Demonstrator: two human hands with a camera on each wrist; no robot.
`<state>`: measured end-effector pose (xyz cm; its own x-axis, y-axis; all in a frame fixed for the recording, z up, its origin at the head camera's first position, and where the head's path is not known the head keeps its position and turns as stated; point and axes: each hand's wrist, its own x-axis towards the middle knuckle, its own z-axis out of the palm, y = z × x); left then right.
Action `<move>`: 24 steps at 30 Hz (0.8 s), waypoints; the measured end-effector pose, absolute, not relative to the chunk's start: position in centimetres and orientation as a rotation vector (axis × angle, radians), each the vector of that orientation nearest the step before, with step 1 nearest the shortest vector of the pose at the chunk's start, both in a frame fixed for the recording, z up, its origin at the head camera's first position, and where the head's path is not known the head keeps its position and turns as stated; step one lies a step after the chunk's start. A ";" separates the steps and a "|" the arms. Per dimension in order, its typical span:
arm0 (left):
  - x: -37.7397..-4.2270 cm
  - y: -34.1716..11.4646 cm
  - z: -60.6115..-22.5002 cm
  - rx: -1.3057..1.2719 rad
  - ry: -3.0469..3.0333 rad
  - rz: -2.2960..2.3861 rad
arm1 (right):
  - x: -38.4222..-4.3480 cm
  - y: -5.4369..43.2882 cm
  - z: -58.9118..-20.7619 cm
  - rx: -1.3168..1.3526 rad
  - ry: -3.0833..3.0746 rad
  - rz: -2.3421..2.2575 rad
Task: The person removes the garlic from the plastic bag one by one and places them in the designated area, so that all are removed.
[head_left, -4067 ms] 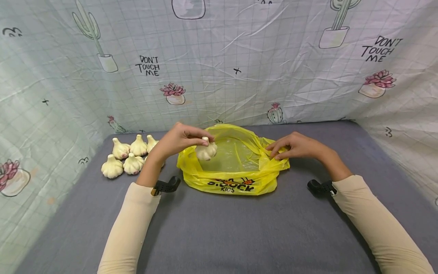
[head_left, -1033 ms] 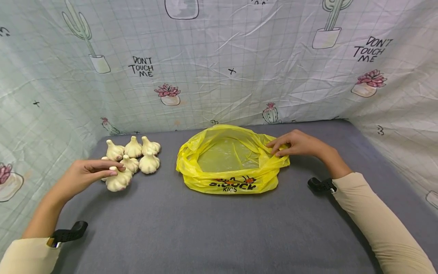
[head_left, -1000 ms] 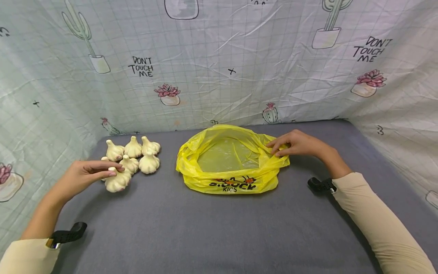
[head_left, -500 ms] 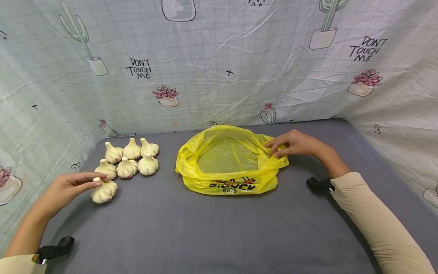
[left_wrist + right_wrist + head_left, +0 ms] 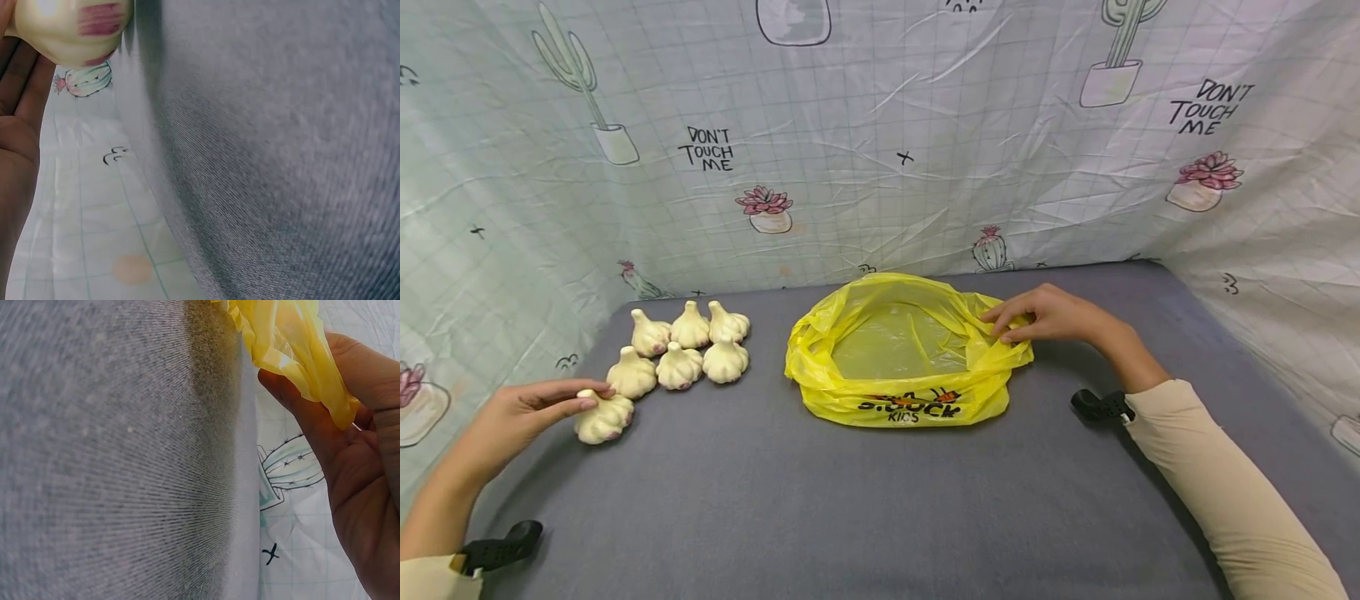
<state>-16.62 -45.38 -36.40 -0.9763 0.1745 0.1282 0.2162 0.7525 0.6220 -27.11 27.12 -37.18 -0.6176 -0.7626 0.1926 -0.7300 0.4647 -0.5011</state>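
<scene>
My left hand (image 5: 523, 425) pinches a garlic bulb (image 5: 602, 418) by its stem at the left of the table. The left wrist view shows that same garlic bulb (image 5: 75, 28) from below, whitish with purple patches. Just behind it, several more garlic bulbs (image 5: 679, 367) stand in two rows. My right hand (image 5: 1048, 315) grips the right rim of a yellow plastic bag (image 5: 910, 404), which lies mid-table with its mouth spread. In the right wrist view, the bag's folded edge (image 5: 294, 350) is between thumb and fingers. I see no garlic inside the bag's visible part.
A grey cloth (image 5: 850, 508) covers the table. Behind and on both sides hangs a pale curtain (image 5: 865, 167) printed with cacti and lettering. Each wrist carries a black camera mount, one of them the left mount (image 5: 505, 546).
From over the bag, my left hand went back to the left side, where it now holds a bulb at the front of the rows, shifted further left. The right hand stays on the bag's rim.
</scene>
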 end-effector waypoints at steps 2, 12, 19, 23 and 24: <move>-16.7 -45.6 -36.5 -0.313 -2.875 -1.046 | -27.1 27.1 -37.2 -1.337 2.638 -0.864; -16.9 -45.7 -36.8 -0.358 -2.838 -1.041 | -26.9 27.1 -37.1 -1.321 2.639 -0.868; -16.9 -45.2 -37.2 -0.388 -2.811 -1.122 | -26.5 27.4 -37.0 -1.280 2.663 -0.874; -16.7 -44.3 -36.4 -0.334 -2.806 -1.108 | -25.4 27.9 -36.2 -1.207 2.705 -0.887; -16.6 -43.9 -36.1 -0.316 -2.794 -1.099 | -25.1 28.1 -36.0 -1.182 2.726 -0.886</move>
